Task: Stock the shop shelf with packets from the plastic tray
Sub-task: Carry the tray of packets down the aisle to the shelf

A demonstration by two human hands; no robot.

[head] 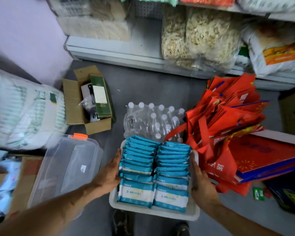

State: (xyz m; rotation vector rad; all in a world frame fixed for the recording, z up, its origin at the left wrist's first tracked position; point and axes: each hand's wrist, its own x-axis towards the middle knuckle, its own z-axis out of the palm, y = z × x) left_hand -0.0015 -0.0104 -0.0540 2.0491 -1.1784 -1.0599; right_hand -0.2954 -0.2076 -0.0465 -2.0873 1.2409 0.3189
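Gripping a white plastic tray (153,212) by its sides, the left hand (109,174) and right hand (203,186) clasped it above the grey floor (143,89), two rows of blue-and-white packets (153,169) inside; beyond stood shrink-wrapped bottles (153,120) and the shop shelf (117,50).

Packets (153,169) in two rows in tray (153,212), bottle pack (153,120) behind, shelf (126,53) seemingly farther back
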